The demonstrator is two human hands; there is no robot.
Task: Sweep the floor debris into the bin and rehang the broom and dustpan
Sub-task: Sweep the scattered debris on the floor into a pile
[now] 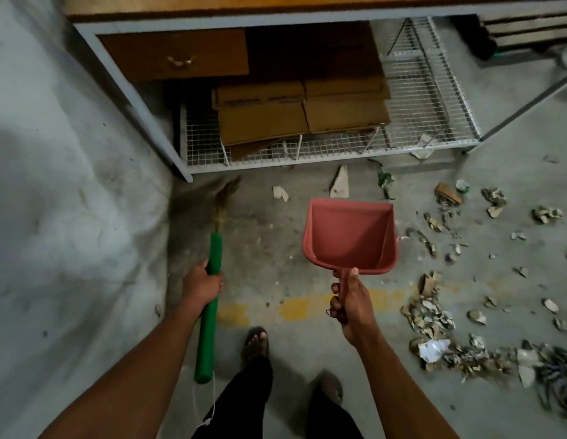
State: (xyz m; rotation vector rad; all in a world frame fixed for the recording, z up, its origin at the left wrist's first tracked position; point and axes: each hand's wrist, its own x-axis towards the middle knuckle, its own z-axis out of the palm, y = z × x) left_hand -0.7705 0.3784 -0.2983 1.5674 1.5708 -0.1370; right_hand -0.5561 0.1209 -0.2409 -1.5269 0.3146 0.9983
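Nearest cam: two forearms, black trousers, sandalled feet [256,342] on bare grey concrete floor [275,255]. Left hand [202,285] wrapped round green broom handle [209,299], fingers curled tight; handle butt low by left leg w/ white cord [203,403] hanging off it, bristle end [226,193] pointing fwd, blurred, near table leg. Right hand [350,301] gripping dustpan [350,236] by its handle, thumb on top; red pan held off floor, mouth facing fwd, nothing visible inside.

Floor: dusty, faded yellow painted stripe [294,308] crossing just ahead of feet. Rough grey wall [69,217] hard on left, meets table leg [139,103] at corner. Debris [434,315] – torn paper, card bits, scraps – spread right of pan, densest lower right; a few bits [339,182] ahead near shelf edge. Strip betw wall and debris mostly bare.

Ahead: metal-frame table w/ wood top, brown drawer [177,55] under it on left. Low wire-mesh shelf [428,99] beneath, front edge close to floor. Cardboard boxes [301,112] stacked on mesh, flaps closed, contents not visible. Bin not in shot.
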